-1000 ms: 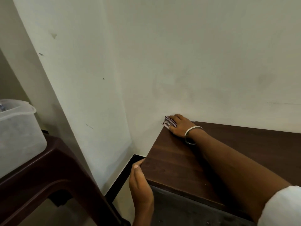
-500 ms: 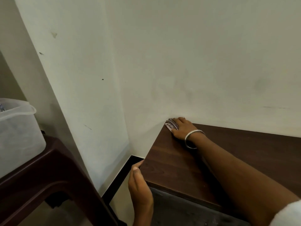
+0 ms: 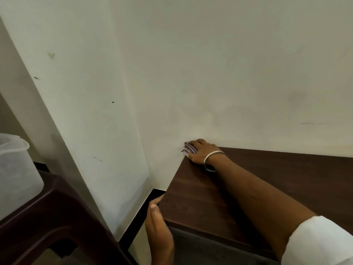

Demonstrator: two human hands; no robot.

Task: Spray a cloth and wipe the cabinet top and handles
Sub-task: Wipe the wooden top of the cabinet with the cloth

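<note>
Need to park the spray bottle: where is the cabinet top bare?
Bare wood runs along the cabinet top between left hand and right forearm, and right of it by the wall. The far corner is crowded by right hand and cloth.

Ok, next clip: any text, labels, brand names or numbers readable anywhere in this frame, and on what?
None readable. The wall shows only scuffs and marks, no writing. The plastic container, the wooden cabinet top, the checked cloth under the right hand and the bangle bear no visible lettering.
</note>
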